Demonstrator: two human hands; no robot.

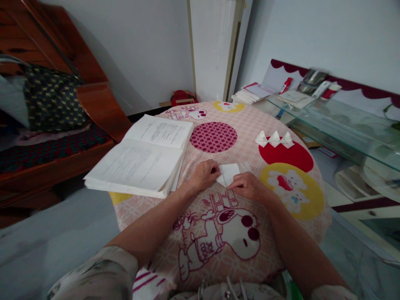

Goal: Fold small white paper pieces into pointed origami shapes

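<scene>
You have two hands over one round table, which is covered by one patterned tablecloth (pixel 250 121); between them there is one white folded paper (pixel 230 171), lying around the middle of the table, a little to the right of the book. Your left hand (pixel 205 174) is at the left edge of this paper; its thumb and fingers are pressed together and they pinch the edge. Your right hand (pixel 249 186) is at the right and near side of the same paper; the index finger reaches to its near corner and the other fingers are curled in; whether the thumb pinches from below, you cannot tell from this view.

To the right and farther, three white folded shapes (pixel 275 138) stand in one row, close side by side, at the far edge of one red printed circle (pixel 286 157); nearer than this circle is one yellow printed circle (pixel 314 191) with two bears. On the left side one thick book (pixel 150 154) lies open, with two pages showing; near to your body one big printed dog (pixel 240 233) is on the cloth. At the far right is one glass shelf (pixel 331 121); on the far left, one dark patterned bag (pixel 54 98) rests on one wooden bench (pixel 100 104).
</scene>
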